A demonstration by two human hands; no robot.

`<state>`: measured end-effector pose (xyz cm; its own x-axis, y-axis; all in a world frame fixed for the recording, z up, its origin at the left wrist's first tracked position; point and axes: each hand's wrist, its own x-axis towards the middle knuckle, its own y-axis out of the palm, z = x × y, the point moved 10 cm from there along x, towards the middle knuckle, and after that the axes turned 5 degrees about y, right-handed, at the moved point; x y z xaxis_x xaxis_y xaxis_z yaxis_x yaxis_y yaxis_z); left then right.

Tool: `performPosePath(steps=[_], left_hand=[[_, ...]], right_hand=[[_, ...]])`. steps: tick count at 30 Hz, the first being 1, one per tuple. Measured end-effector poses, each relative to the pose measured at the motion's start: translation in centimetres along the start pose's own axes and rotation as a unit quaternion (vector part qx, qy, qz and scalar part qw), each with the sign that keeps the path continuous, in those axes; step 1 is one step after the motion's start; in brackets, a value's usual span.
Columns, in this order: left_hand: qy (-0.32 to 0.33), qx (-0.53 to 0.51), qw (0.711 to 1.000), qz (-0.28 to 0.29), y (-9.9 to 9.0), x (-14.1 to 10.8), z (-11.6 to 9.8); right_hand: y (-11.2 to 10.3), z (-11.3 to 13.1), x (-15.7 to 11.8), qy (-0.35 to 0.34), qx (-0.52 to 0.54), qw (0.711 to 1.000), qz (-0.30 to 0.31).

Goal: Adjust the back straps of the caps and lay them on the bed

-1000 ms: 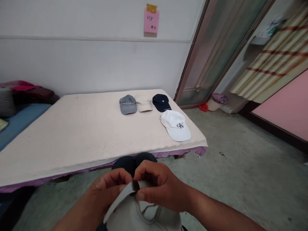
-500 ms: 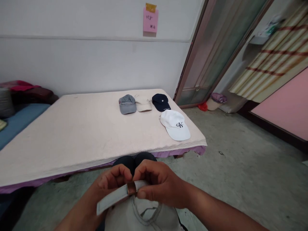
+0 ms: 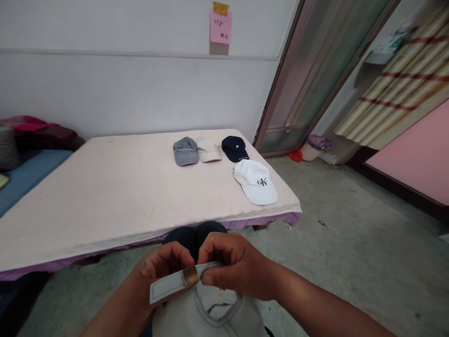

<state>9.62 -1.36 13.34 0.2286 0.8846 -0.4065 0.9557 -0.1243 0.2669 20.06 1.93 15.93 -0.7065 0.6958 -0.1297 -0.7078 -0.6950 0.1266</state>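
A light grey cap rests low in front of me, its rear opening facing up. Across that opening runs the cap's strap, threaded through a brass-coloured buckle. My right hand pinches the strap just right of the buckle, thumb on top. My left hand has its fingers curled behind the strap and buckle, fingertips by the buckle's upper edge; its thumb is hidden. The strap's loose end sticks out to the left. My dark-clad knees show beyond the hands.
Beyond my knees stands a bed with a pale cover. On it lie a grey cap, a beige cap, a navy cap and a white cap. A waste bin stands by the sliding door.
The buckle has turned slightly, its face now catching more light. The strap's loose end shows shorter and has shifted right. Both hands keep nearly the same place.
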Motion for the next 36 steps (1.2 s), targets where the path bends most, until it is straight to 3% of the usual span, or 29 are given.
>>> performPosePath(steps=[4, 10, 13, 15, 19, 25, 30, 36], left_hand=[[0.003, -0.035, 0.999, 0.012, 1.1, 0.1, -0.5], [0.022, -0.089, 0.995, 0.028, 0.6, 0.8, 0.3], [0.018, -0.101, 0.993, 0.054, 0.8, 1.1, 0.5], [0.001, -0.106, 0.993, 0.042, 1.0, 1.0, 0.5], [-0.006, -0.066, 0.998, 0.009, 1.1, 0.4, 0.1], [-0.008, 0.060, 0.997, 0.039, 0.3, 0.0, 0.5], [0.008, 0.010, 0.993, 0.120, 1.4, -0.3, 0.0], [0.003, 0.056, 0.995, 0.086, 1.2, 0.4, 0.4]], right_hand=[[0.5, -0.4, 0.2, 0.013, 0.028, 0.999, 0.029], [1.2, -0.4, 0.4, 0.017, 0.079, 0.994, 0.069], [1.2, -0.3, 0.5, 0.037, 0.068, 0.995, 0.066], [0.9, -0.4, 0.5, 0.058, 0.036, 0.996, 0.051], [0.7, -0.3, 0.6, 0.093, 0.015, 0.995, 0.043], [0.8, -0.1, 0.6, 0.108, 0.033, 0.992, 0.054], [0.8, -0.5, 0.5, 0.116, 0.033, 0.992, 0.045], [1.0, -0.4, 0.5, 0.111, 0.040, 0.993, 0.028]])
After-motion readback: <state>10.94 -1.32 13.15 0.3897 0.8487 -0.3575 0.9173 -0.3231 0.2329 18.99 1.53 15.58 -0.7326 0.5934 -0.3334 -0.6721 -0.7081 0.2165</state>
